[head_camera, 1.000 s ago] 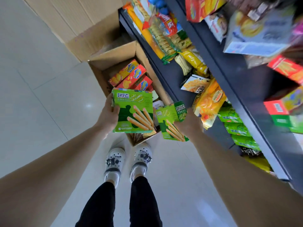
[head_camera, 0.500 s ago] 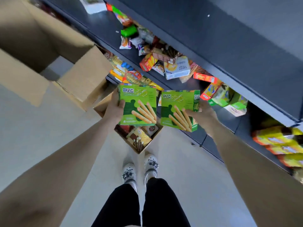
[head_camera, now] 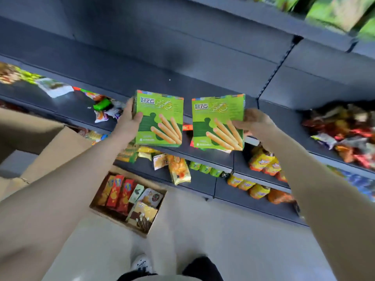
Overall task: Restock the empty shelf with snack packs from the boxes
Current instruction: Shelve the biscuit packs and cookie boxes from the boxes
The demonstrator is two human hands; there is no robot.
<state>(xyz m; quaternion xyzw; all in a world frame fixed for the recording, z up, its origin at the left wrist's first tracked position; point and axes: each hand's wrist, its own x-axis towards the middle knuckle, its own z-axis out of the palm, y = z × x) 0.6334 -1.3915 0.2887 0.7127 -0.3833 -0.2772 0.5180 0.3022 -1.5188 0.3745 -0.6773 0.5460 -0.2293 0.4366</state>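
Observation:
Two green snack boxes printed with biscuit sticks are held up side by side before the dark shelving. My left hand [head_camera: 127, 122] grips the left green box [head_camera: 159, 118] by its left edge. The right green box [head_camera: 218, 122] is gripped at its right edge by my right hand [head_camera: 253, 122]. Both boxes hover in front of a bare dark shelf [head_camera: 162, 63] at about its front lip. On the floor below sits an open cardboard box [head_camera: 97, 208] with several red, yellow and brown snack packs inside.
Lower shelves [head_camera: 198, 179] carry yellow, green and orange snack bags. A heap of mixed wrappers [head_camera: 341, 128] lies on the shelf to the right. Large cardboard boxes [head_camera: 40, 147] stand at the left. Green packs [head_camera: 336, 11] show on the top shelf. My shoes stand on the pale floor.
Both hands have lifted the green boxes up from the floor carton to the level of the bare shelf, and the boxes have moved apart. The view has tilted upward.

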